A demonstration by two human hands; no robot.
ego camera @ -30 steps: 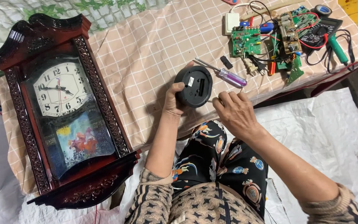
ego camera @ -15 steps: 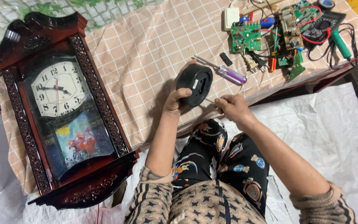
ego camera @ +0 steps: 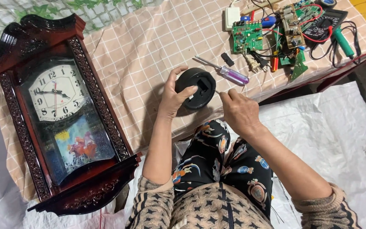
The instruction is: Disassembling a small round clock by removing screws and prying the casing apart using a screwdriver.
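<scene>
My left hand (ego camera: 172,95) grips a round black clock part (ego camera: 198,87) tilted on edge over the checked cloth (ego camera: 149,46). My right hand (ego camera: 238,110) is just right of it, fingers pinched on a thin tool whose tip touches the part's rim; the tool itself is mostly hidden. A purple-handled screwdriver (ego camera: 227,72) lies on the cloth just beyond the part.
A dark wooden wall clock (ego camera: 60,114) lies flat at the left. Green circuit boards (ego camera: 248,36), wires, a small black piece (ego camera: 227,59) and a multimeter (ego camera: 323,25) with a green probe (ego camera: 344,42) crowd the far right. White plastic sheeting (ego camera: 331,127) covers the floor.
The view has shifted slightly. My left hand has turned the black part more upright, and my right hand has closed in to its right rim.
</scene>
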